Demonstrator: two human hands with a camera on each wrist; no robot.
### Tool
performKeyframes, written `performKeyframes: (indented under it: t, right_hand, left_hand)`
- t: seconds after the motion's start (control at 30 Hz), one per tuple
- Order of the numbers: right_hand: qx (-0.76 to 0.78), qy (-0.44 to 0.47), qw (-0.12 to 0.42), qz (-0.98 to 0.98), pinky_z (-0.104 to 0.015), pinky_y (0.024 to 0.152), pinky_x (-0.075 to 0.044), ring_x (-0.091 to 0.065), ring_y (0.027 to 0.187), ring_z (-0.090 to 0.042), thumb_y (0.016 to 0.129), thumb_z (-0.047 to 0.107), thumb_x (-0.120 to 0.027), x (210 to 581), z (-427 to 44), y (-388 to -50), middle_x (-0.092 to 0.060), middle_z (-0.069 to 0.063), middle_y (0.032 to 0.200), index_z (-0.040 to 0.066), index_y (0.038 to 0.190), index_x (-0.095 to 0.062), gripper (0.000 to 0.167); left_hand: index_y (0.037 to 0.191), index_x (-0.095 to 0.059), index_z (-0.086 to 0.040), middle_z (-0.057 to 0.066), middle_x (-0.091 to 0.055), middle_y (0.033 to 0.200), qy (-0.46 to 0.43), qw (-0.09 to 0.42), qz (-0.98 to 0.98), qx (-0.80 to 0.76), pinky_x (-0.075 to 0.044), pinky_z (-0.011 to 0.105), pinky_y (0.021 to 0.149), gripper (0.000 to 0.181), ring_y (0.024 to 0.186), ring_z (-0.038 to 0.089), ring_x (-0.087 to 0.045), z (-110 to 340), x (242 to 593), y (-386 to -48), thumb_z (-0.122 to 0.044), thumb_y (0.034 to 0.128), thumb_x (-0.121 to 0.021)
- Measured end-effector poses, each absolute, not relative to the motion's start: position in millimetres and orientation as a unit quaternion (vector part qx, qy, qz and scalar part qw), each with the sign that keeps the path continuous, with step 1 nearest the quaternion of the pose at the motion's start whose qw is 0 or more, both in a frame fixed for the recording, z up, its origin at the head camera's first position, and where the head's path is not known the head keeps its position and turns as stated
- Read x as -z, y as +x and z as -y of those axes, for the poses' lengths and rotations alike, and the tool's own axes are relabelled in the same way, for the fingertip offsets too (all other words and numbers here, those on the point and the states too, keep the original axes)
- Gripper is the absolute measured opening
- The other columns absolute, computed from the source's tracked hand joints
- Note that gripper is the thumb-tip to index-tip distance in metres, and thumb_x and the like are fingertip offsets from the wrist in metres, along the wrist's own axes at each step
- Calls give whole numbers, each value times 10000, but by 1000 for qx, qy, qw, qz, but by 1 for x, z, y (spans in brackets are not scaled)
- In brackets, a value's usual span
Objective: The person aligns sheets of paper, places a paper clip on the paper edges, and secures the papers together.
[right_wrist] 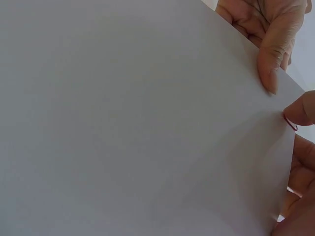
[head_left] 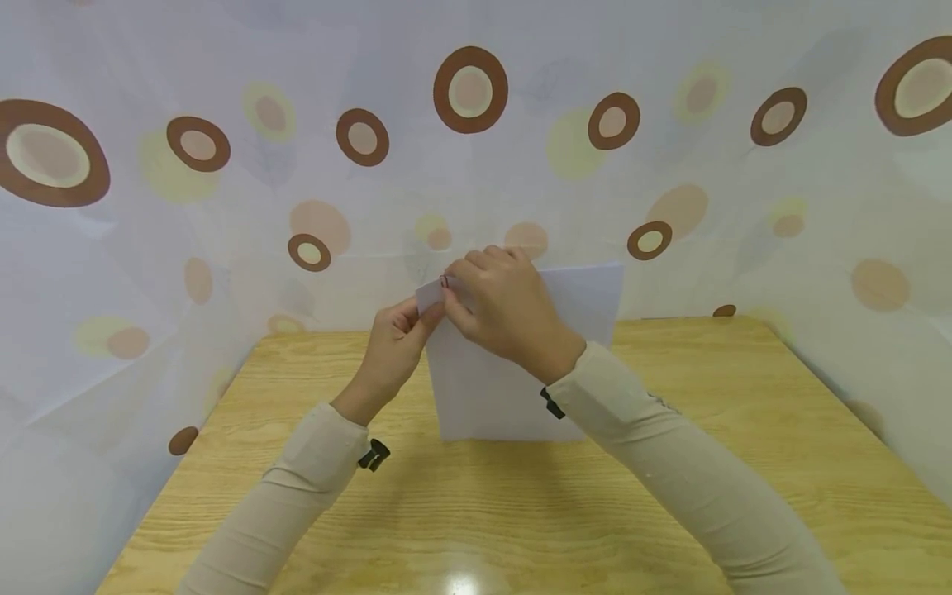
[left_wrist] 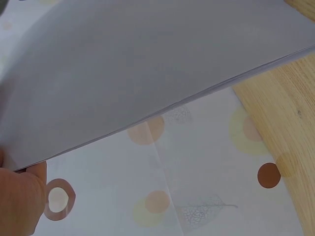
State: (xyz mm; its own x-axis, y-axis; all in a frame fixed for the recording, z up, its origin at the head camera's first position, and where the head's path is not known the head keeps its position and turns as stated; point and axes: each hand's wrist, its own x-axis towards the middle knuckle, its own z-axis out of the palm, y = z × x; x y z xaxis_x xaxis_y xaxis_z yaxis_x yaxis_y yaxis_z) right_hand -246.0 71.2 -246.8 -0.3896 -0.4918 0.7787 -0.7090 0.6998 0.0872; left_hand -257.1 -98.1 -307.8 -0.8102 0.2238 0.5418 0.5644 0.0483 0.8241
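Observation:
Several white paper sheets [head_left: 506,401] are held upright over the table as a thin stack; their layered edge shows in the left wrist view. My left hand [head_left: 394,343] pinches the stack near its upper left corner, thumb on the near face. Just to the right, my right hand [head_left: 513,306] pinches a small red paper clip [right_wrist: 290,122] at the top edge. In the right wrist view a thin wire loop of it sticks out beside the right thumb. My fingers cover the rest of the clip, so how far it sits over the sheets is hidden.
The wooden table [head_left: 669,463] lies beneath the paper and forearms. A white sheet patterned with circles [head_left: 565,49] hangs behind the table and along both sides. A dark strap piece [head_left: 374,454] sits at the left wrist, another [head_left: 552,403] at the right.

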Motion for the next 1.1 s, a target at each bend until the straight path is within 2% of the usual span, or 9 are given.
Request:
performKeyframes:
  t: [0.17,0.33,0.5,0.83,1.1]
  right_hand:
    - [-149,389,436,798,-401,707,-448,-602,720,-230,890,134,-653,250,-73,-249,-694,-51,855,82,1050,-662,169]
    - [-170,418,448,772,-355,655,-445,-602,706,-221,863,67,-702,251,-74,-250,-700,-55,827,81,997,-675,137]
    - [-188,425,440,768,-331,647,-446,-610,738,-217,855,32,-706,251,-75,-249,-714,-55,854,82,970,-708,125]
    - [-210,436,425,765,-305,739,-510,-644,804,-212,843,-95,-655,249,-76,-249,-720,-57,892,49,965,-743,209]
    - [-233,429,430,759,-316,727,-514,-643,797,-214,843,-19,-698,248,-76,-249,-713,-62,870,37,923,-724,100]
  left_hand:
    - [1101,-637,112,257,-679,955,-279,124,708,637,-534,250,697,245,786,112,-661,97,308,-257,-67,992,-509]
    - [1034,-642,116,254,-672,865,-279,125,706,639,-525,249,653,232,734,131,-654,97,309,-258,-73,991,-515]
    - [1023,-641,115,237,-674,845,-283,128,708,634,-515,241,639,240,726,119,-649,98,309,-258,-86,993,-515]
    - [1026,-645,118,258,-678,874,-278,119,710,636,-519,237,667,245,747,108,-653,100,311,-259,-88,991,-517]
    - [1017,-646,120,252,-685,884,-285,120,705,638,-534,257,682,250,760,120,-670,98,310,-260,-98,988,-527]
